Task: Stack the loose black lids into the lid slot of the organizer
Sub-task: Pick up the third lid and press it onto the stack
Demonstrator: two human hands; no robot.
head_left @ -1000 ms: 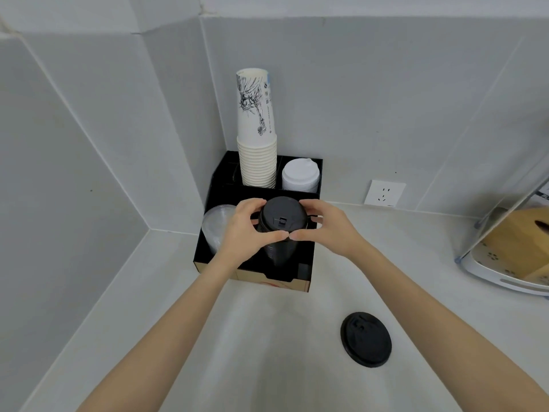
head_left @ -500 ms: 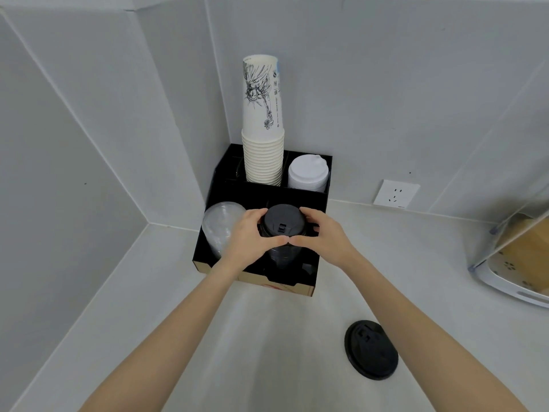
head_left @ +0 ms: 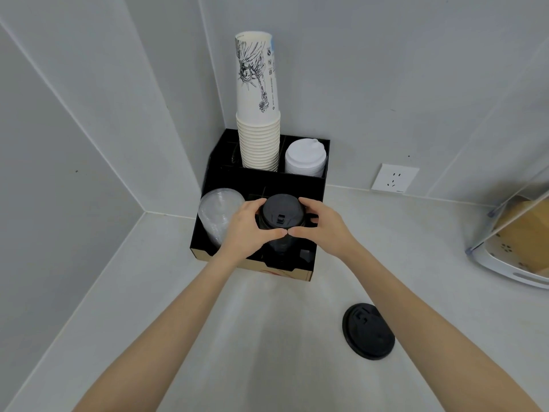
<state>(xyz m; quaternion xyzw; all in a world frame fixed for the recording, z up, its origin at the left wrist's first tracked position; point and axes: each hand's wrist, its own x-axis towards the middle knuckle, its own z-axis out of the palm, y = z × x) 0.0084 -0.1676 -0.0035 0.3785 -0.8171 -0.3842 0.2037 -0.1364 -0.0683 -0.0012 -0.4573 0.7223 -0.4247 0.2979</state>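
Observation:
A stack of black lids [head_left: 280,214] stands in the front middle slot of the black organizer [head_left: 261,179] in the counter's corner. My left hand [head_left: 248,230] wraps the stack's left side and my right hand [head_left: 322,226] wraps its right side, thumbs touching in front of it. The lower part of the stack is hidden behind my thumbs and the slot wall. One loose black lid [head_left: 368,331] lies flat on the white counter, near my right forearm.
The organizer also holds a tall stack of paper cups [head_left: 258,114], white lids [head_left: 306,157] and clear dome lids [head_left: 218,217]. A wall socket [head_left: 394,177] is to the right. A white tray under a clear cover [head_left: 523,233] sits at the far right edge.
Both hands have stayed around the black lid stack, which has sunk slightly into the slot. The camera view has shifted a little.

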